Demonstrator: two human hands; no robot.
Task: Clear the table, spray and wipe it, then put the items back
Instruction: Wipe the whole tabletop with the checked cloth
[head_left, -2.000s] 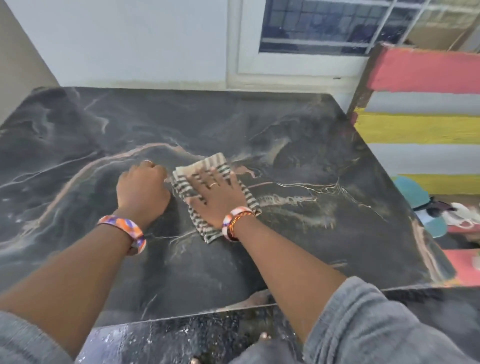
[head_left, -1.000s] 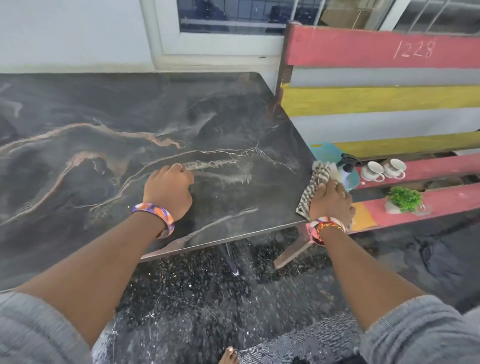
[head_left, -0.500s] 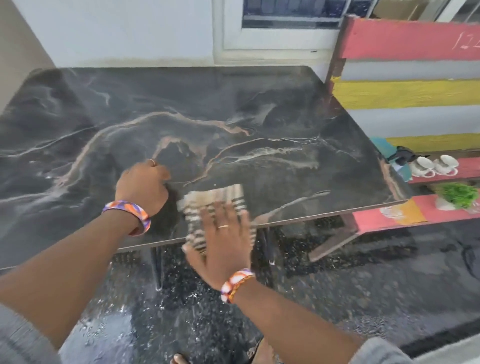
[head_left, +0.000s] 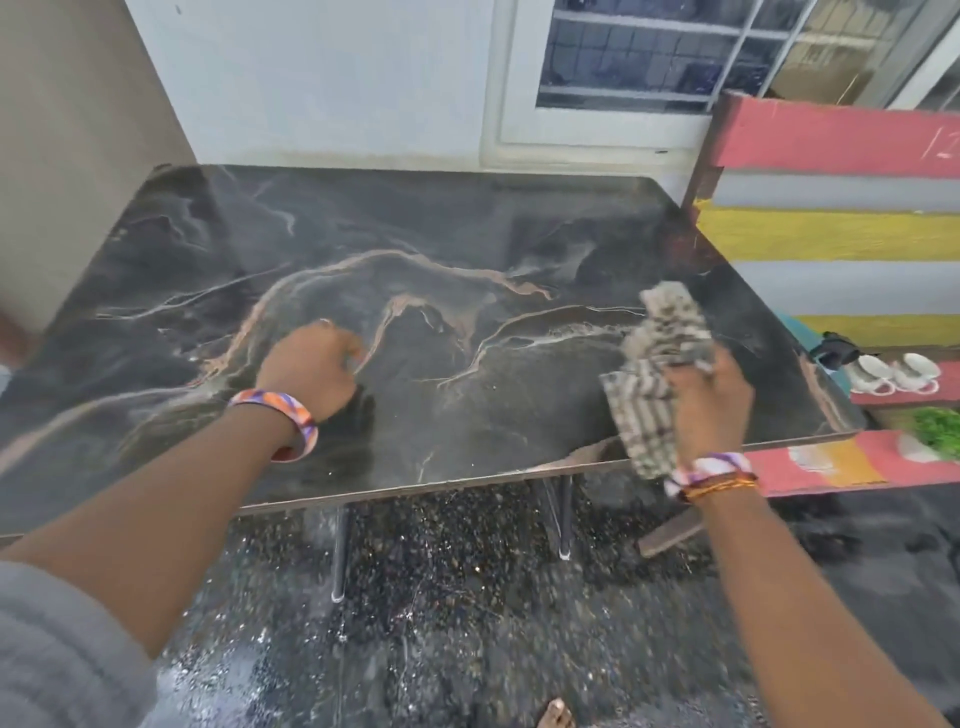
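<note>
Dark marbled table (head_left: 467, 234) beside a striped bench (head_left: 841, 234), striped cloth (head_left: 654, 384) clutched by the right hand (head_left: 711, 405), left hand (head_left: 311, 371) rested on the tabletop, fingers curled in.

Table (head_left: 467, 234) top bare; striped bench (head_left: 841, 234) blocks right edge.

A dark marbled table (head_left: 467, 234) fills the view. The left hand (head_left: 311, 371) rests as a fist near the middle of its front edge. The right hand (head_left: 711, 402) grips a striped cloth (head_left: 657, 374), bunched and lifted, over the front right corner. Beyond the right edge, two white cups (head_left: 893, 373) and a green plant (head_left: 937, 431) sit on a painted bench (head_left: 831, 473).
</note>
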